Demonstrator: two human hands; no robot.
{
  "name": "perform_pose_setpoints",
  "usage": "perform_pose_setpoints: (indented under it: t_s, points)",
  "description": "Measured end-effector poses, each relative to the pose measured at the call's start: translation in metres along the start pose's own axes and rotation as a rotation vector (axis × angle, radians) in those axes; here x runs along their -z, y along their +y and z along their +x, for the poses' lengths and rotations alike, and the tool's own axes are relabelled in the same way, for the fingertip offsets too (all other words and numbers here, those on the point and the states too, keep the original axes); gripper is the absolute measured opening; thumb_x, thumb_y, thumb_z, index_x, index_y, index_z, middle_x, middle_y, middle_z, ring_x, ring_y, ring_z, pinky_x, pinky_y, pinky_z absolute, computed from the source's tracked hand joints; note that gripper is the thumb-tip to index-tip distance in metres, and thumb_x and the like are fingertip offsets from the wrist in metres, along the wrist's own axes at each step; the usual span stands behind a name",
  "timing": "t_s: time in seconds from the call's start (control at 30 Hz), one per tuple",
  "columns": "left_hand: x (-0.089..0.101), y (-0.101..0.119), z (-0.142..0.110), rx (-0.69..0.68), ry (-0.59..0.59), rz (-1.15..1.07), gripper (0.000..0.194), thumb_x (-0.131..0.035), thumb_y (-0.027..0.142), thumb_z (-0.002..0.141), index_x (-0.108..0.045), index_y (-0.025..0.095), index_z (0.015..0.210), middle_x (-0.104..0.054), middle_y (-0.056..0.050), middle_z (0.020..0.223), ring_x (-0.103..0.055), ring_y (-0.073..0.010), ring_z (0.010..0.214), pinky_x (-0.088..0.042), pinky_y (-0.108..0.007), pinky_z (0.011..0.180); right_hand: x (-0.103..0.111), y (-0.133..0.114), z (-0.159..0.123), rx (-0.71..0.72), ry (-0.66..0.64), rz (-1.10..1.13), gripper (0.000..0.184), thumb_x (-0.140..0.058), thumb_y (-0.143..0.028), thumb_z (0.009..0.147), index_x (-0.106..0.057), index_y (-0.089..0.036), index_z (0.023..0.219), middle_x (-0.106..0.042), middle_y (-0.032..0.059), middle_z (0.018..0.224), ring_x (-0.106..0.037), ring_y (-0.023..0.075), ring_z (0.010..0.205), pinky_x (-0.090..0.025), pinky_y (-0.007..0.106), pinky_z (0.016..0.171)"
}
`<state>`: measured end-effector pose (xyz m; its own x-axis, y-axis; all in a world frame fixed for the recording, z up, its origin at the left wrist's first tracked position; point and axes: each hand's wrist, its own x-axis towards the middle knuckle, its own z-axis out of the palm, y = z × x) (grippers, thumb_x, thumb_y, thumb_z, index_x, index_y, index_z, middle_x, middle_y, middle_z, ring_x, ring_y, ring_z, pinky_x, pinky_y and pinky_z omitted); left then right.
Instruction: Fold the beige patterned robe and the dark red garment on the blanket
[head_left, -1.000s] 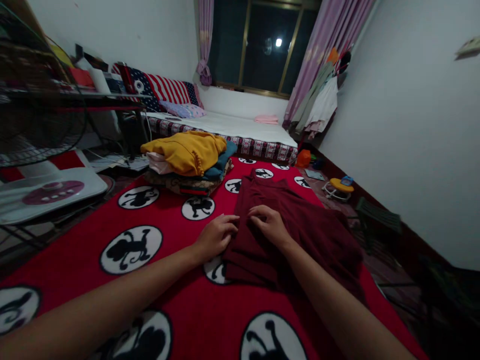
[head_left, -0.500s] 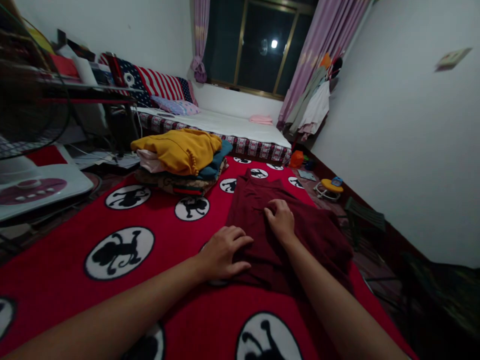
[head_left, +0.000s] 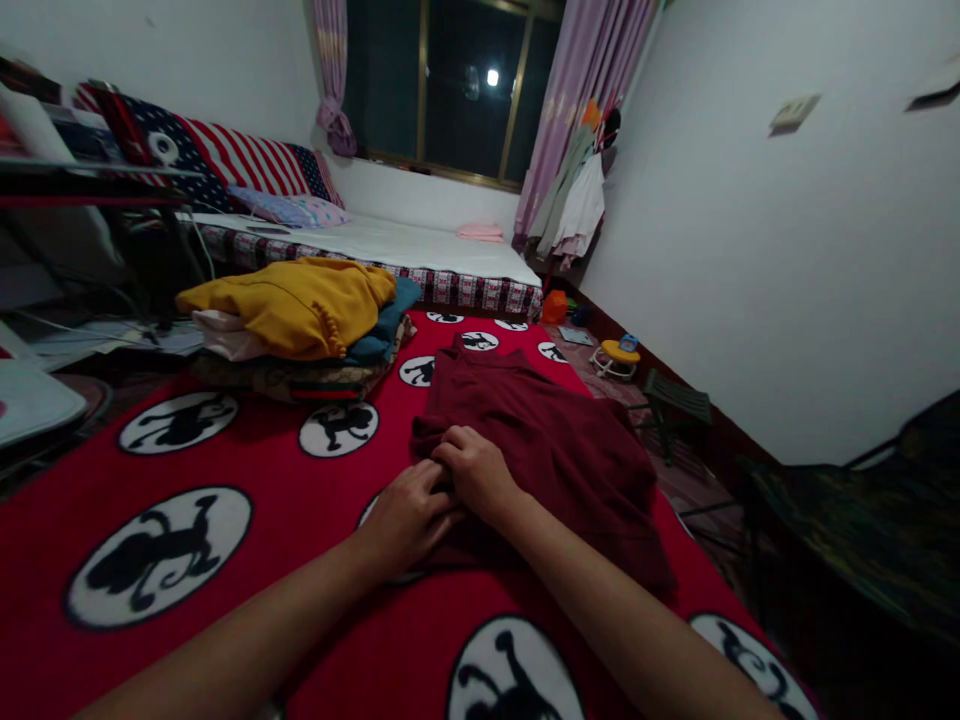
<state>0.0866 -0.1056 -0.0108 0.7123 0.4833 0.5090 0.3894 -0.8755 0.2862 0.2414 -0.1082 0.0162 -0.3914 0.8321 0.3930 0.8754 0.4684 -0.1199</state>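
Note:
A maroon top (head_left: pixel 555 430) lies partly folded and wrinkled on a red blanket (head_left: pixel 300 530) printed with black monkeys in white circles. At its left edge my two hands meet. My right hand (head_left: pixel 476 470) is closed, its fingertips pinching the cloth where the edge is bunched up. Just beside and below it, my left hand (head_left: pixel 409 515) has curled fingers closed on the same edge, and its fingertips are partly hidden by the garment and my right hand. Beyond my hands to the left sits a stack of folded clothes with a mustard-yellow garment (head_left: pixel 300 305) on top.
A low bed (head_left: pixel 420 245) with a patterned side stands under the window. To the left is a cluttered desk (head_left: pixel 90 170). Along the right wall are a yellow-topped stool (head_left: pixel 619 352), a dark folding stool (head_left: pixel 679 395) and a camouflage chair (head_left: pixel 862 510).
My hands have come together at the left edge of the maroon top, whose edge is now bunched. Earlier they rested apart on it with looser fingers. The view has turned right.

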Motion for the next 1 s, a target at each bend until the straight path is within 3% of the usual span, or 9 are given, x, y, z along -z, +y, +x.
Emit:
perform_pose_setpoints:
  t_s: [0.17,0.27,0.37,0.43,0.5,0.6,0.8,0.9,1.0]
  points:
    - [0.003,0.003,0.001,-0.02,-0.005,0.019,0.013,-0.06,0.021,0.085,-0.073,0.023,0.088,-0.061,-0.007,0.098,-0.054,-0.0217,0.093,-0.05,-0.036,0.08,-0.004,0.008,-0.003,-0.005,0.044,0.147,0.013,-0.058,-0.015,0.087,-0.068,-0.021,0.092,-0.062,0.0046,0.095,-0.054,0.0162,0.089,-0.043,0.026,0.075]
    - [0.004,0.004,0.002,-0.021,-0.012,0.017,0.015,-0.058,0.022,0.087,-0.072,0.023,0.092,-0.062,-0.007,0.098,-0.055,-0.0216,0.094,-0.049,-0.036,0.081,0.004,0.018,0.001,-0.009,0.168,0.334,0.017,-0.053,-0.014,0.089,-0.068,-0.021,0.087,-0.063,0.0033,0.092,-0.058,0.0137,0.086,-0.046,0.024,0.076]
    - [0.004,0.004,0.001,-0.028,-0.003,0.01,0.017,-0.057,0.022,0.088,-0.07,0.024,0.099,-0.064,-0.006,0.098,-0.056,-0.0211,0.093,-0.048,-0.036,0.079,0.017,0.039,0.001,-0.215,0.431,0.384,0.018,-0.051,-0.014,0.088,-0.067,-0.021,0.087,-0.063,0.0046,0.092,-0.06,0.0157,0.088,-0.048,0.028,0.082]
    - [0.004,0.004,0.002,-0.038,0.022,0.01,0.017,-0.058,0.023,0.087,-0.069,0.023,0.1,-0.065,-0.006,0.098,-0.056,-0.0211,0.093,-0.047,-0.037,0.081,0.023,0.054,0.0,-0.422,0.509,0.254,0.018,-0.054,-0.012,0.084,-0.068,-0.02,0.092,-0.063,0.0084,0.102,-0.058,0.0207,0.098,-0.047,0.036,0.089]
    - [0.005,0.004,0.003,-0.046,0.039,0.014,0.015,-0.059,0.023,0.087,-0.069,0.023,0.098,-0.065,-0.006,0.098,-0.056,-0.0214,0.095,-0.045,-0.039,0.084,0.024,0.065,-0.003,-0.528,0.446,0.095,0.025,-0.059,-0.014,0.08,-0.068,-0.02,0.102,-0.058,0.0121,0.122,-0.052,0.0267,0.114,-0.042,0.045,0.097]
    - [0.006,0.006,0.005,-0.063,0.027,0.021,0.014,-0.056,0.023,0.088,-0.069,0.021,0.094,-0.066,-0.006,0.094,-0.057,-0.0206,0.091,-0.045,-0.038,0.083,0.016,0.065,-0.005,-0.447,0.263,-0.011,0.04,-0.06,-0.023,0.083,-0.06,-0.022,0.123,-0.043,0.0113,0.145,-0.035,0.0293,0.134,-0.032,0.053,0.107]
    - [0.008,0.012,0.001,-0.071,-0.045,-0.011,0.019,-0.051,0.022,0.09,-0.069,0.019,0.093,-0.066,-0.006,0.089,-0.057,-0.0196,0.086,-0.045,-0.033,0.077,-0.01,0.052,0.001,-0.309,-0.101,-0.081,0.059,-0.045,-0.049,0.092,-0.037,-0.023,0.145,-0.033,0.0109,0.153,-0.02,0.0303,0.144,-0.013,0.064,0.111]
    - [0.014,0.016,0.006,-0.005,-0.067,-0.061,0.021,-0.051,0.027,0.091,-0.071,0.019,0.088,-0.067,-0.006,0.087,-0.058,-0.0186,0.084,-0.044,-0.03,0.076,-0.014,0.053,0.003,-0.323,-0.155,-0.107,0.062,-0.041,-0.052,0.093,-0.033,-0.024,0.147,-0.025,0.0096,0.156,-0.015,0.03,0.145,-0.01,0.062,0.112]
    - [0.02,0.018,0.029,0.179,-0.122,-0.099,0.034,-0.049,0.034,0.092,-0.069,0.017,0.07,-0.066,-0.005,0.07,-0.06,-0.017,0.07,-0.044,-0.028,0.068,-0.013,0.056,0.004,-0.336,-0.13,-0.048,0.058,-0.044,-0.048,0.092,-0.037,-0.025,0.145,-0.028,0.0072,0.155,-0.016,0.0274,0.145,-0.009,0.059,0.114]
